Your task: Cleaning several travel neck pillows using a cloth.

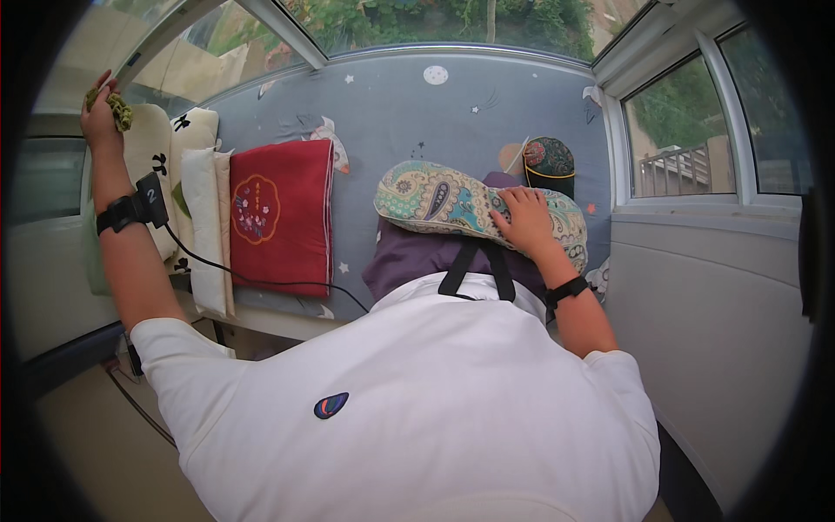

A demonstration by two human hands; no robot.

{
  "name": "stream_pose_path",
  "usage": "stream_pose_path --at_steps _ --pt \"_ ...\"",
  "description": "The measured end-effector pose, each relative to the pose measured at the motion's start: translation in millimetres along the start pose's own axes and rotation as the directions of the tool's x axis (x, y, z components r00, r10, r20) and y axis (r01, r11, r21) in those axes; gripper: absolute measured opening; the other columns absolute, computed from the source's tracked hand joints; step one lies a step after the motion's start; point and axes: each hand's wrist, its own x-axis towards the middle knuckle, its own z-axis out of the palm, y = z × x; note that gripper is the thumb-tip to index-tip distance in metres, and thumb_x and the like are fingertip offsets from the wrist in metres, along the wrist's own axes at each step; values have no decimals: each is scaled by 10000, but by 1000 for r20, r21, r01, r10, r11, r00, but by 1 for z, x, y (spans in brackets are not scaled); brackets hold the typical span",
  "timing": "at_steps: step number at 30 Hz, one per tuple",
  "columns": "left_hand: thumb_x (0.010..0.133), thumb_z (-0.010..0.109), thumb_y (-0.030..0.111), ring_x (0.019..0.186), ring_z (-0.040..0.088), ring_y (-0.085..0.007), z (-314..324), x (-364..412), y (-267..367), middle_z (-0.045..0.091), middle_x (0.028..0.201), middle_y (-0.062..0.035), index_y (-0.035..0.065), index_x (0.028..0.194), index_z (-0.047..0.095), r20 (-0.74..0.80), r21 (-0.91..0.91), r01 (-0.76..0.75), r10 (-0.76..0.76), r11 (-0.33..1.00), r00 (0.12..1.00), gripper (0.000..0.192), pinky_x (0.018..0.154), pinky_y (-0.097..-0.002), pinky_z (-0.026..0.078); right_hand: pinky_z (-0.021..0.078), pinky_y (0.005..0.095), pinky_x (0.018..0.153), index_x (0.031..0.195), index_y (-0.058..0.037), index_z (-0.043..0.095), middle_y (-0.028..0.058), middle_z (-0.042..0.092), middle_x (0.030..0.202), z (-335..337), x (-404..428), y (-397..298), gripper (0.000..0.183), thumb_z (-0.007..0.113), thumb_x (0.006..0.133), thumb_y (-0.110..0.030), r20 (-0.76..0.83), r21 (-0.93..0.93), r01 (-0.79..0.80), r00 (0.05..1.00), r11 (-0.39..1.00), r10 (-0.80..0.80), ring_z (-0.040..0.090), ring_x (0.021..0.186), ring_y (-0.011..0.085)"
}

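At the far upper left, my left hand (101,117) is raised at the end of an outstretched arm, beside the window frame (160,46). A crumpled olive-green cloth (119,112) is bunched in its fingers. Whether the cloth touches the frame or the glass, I cannot tell. My right hand (527,218) lies palm down on a long paisley-patterned cushion (437,196), thumb spread from the fingers. That cushion lies across my purple trousers (417,251), at the bed's near side.
A grey-blue sheet (404,117) with stars and rockets covers the bed. Folded red fabric (287,209) lies left of centre, beside upright white cushions (205,228). A dark patterned pouch-like item (550,163) sits behind the paisley cushion. A cable (261,279) runs from my left wrist device (151,199).
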Motion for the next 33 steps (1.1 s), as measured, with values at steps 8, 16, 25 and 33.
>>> stream_pose_path --at_steps 8,16,25,33 --pt "976 530 74 924 640 -180 62 -1 72 666 1063 -96 28 1179 658 -127 -225 -132 105 965 986 244 788 -278 512 302 519 1077 1215 -82 588 94 590 1198 -9 -2 -2 524 620 857 -464 55 -15 28 998 999 -28 498 1212 285" --pt "959 544 50 931 568 -188 233 -289 -29 595 1017 -65 203 1350 502 635 10 -65 44 998 771 423 878 -334 477 314 532 1065 1208 -81 587 102 589 1192 -8 2 -3 521 634 847 -453 29 -47 37 999 998 -35 501 1204 298" --pt "941 482 536 1317 384 -459 277 -506 -68 497 1419 -108 294 1343 560 893 361 -610 -73 706 444 476 1037 -676 263 307 539 1074 1212 -81 588 108 588 1220 -7 -1 -10 498 648 843 -409 25 -55 50 999 997 -49 488 1227 314" --pt "918 585 390 1235 491 -384 257 -480 -95 477 1443 -63 264 1319 569 897 218 -560 63 799 438 420 1016 -531 360 311 538 1065 1189 -72 587 111 592 1205 -7 0 -16 479 649 841 -395 23 -88 -2 1000 996 4 492 1214 326"
